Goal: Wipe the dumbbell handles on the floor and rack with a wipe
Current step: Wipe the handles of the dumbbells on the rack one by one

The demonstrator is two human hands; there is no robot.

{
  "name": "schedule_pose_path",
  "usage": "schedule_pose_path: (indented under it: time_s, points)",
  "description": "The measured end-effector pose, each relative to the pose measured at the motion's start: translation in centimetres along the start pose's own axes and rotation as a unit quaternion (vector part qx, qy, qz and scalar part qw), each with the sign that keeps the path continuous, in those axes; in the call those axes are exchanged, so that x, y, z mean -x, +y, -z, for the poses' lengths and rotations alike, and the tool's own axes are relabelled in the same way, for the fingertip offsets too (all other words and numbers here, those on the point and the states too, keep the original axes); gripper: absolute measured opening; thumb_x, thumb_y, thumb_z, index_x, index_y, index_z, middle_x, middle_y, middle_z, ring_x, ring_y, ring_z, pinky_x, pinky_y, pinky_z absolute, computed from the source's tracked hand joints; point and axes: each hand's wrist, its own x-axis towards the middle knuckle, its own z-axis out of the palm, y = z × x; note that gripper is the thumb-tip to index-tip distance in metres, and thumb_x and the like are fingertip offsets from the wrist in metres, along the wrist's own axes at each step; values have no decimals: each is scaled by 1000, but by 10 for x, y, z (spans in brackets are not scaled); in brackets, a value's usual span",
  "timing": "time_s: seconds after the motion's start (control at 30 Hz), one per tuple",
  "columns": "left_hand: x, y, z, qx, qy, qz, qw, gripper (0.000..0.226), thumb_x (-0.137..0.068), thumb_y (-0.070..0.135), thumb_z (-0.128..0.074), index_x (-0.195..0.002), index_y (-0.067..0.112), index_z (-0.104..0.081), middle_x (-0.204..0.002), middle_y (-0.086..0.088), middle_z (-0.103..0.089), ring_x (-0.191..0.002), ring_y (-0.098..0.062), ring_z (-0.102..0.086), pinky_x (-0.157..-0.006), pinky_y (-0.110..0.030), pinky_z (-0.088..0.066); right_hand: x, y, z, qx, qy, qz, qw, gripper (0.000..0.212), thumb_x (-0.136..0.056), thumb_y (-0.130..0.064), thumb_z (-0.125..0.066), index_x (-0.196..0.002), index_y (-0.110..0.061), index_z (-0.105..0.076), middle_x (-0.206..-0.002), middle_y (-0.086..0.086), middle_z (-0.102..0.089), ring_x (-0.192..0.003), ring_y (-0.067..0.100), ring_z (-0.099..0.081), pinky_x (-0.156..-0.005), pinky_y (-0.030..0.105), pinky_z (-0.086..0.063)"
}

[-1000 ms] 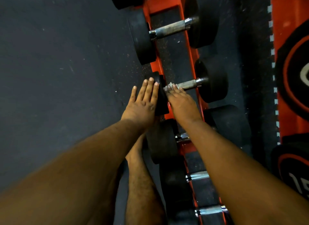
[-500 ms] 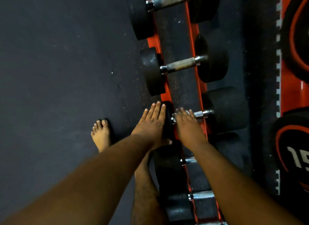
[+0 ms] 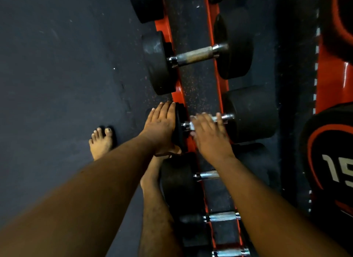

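Head cam, looking straight down at a low orange dumbbell rack [image 3: 216, 73] running from near to far up the middle of the shot, dark rubber floor [image 3: 57, 65] on the left.

The dumbbell being worked on [image 3: 250, 113] sits across the rails about mid-frame. The left hand [image 3: 162, 126] lies flat against its left head, fingers [image 3: 168, 109] straight and together, just bracing it. The right hand [image 3: 210, 134] is draped over the chrome handle [image 3: 227, 117] with its fingers curled over the bar. There's a pale bit at the left end of the handle by the fingertips that I'd guess is the wipe [image 3: 192, 125], but it's mostly hidden under the hand, so I can't say how it's folded.

Handling-wise: those rubber heads look properly heavy and the thing is cradled on the rails, so I wouldn't try lifting it. Better to steady a head like the left hand is doing and let the wipe do the travelling. The handle is rigid steel, smooth at the collars and probably knurled in the middle like the next dumbbell further away [image 3: 194, 56], so a soft wipe will likely drag and snag a bit there. Wrapping it round the bar and twisting seems the way to go.

More handles wait nearer in the row [image 3: 221, 216], and a bare foot [image 3: 101, 142] is planted on the floor to the left.
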Motion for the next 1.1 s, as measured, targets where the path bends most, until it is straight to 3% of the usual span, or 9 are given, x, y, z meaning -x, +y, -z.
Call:
schedule_pose_path:
  time_s: [0.13,0.3,0.4,0.5,0.57,0.7,0.77,0.9,1.1]
  points:
    - [-1,1,0,6,3,-3,1000,154,-57,59,-91,-159,8,13,-169,-13,7,-156,-30,11,-126,-44,6,18,9,-3,-7,-3,-83,997,61,-103,-45,-40,-152,-8,-36,-155,14,-39,-150,32,-27,-125,52,-8]
    - [0,-1,2,9,5,-3,1000,155,-57,60,-91,-159,9,14,-169,-13,8,-156,-29,11,-125,-44,7,-36,17,11,-7,-58,-93,994,58,-101,-58,-28,-109,-15,-66,-109,8,-67,-111,28,-58,-121,50,-22]
    - [1,1,4,10,0,-2,1000,155,-58,60,-91,-159,9,15,-169,-13,9,-156,-29,12,-126,-45,7,-24,14,11,-17,-63,-77,995,52,-102,-54,-35,-125,-15,-60,-125,8,-62,-125,28,-51,-123,51,-17]
    - [2,1,3,12,-1,-3,1000,153,-59,59,-91,-159,9,14,-169,-13,9,-156,-29,12,-126,-45,7,17,9,4,27,-65,-27,997,73,-99,-53,-40,-155,-7,-28,-156,17,-34,-150,35,-23,-124,57,-7]
    - [2,0,2,13,1,-4,1000,153,-59,59,-91,-159,9,14,-169,-13,8,-156,-29,12,-126,-45,7,7,9,4,49,-85,-13,995,76,-94,-49,-53,-152,-5,-31,-151,18,-39,-146,36,-30,-124,57,-8]
    - [2,1,5,13,-3,-5,1000,154,-59,60,-91,-159,9,15,-169,-14,9,-156,-30,12,-126,-45,8,-51,6,22,15,-157,8,987,44,-87,-35,-69,-124,-16,-55,-122,6,-62,-118,26,-56,-117,42,-29]
    - [3,1,7,13,-10,-7,1000,153,-60,59,-90,-159,9,15,-169,-14,9,-156,-30,13,-126,-45,8,-45,5,22,10,-158,16,987,49,-86,-33,-69,-130,-16,-53,-126,6,-60,-121,26,-54,-116,41,-30]
    - [3,0,5,14,-10,-6,1000,151,-61,58,-90,-159,9,14,-169,-14,9,-156,-30,13,-125,-45,8,6,2,8,59,-99,45,992,73,-87,-15,-59,-154,-7,-29,-151,16,-38,-144,33,-31,-125,52,-7]
    - [2,1,7,13,-10,-7,1000,153,-59,61,-90,-159,9,15,-169,-13,10,-156,-29,13,-124,-44,9,-57,-26,28,23,-156,2,987,32,-95,-14,-41,-125,-15,-55,-121,8,-62,-114,28,-57,-100,41,-39]
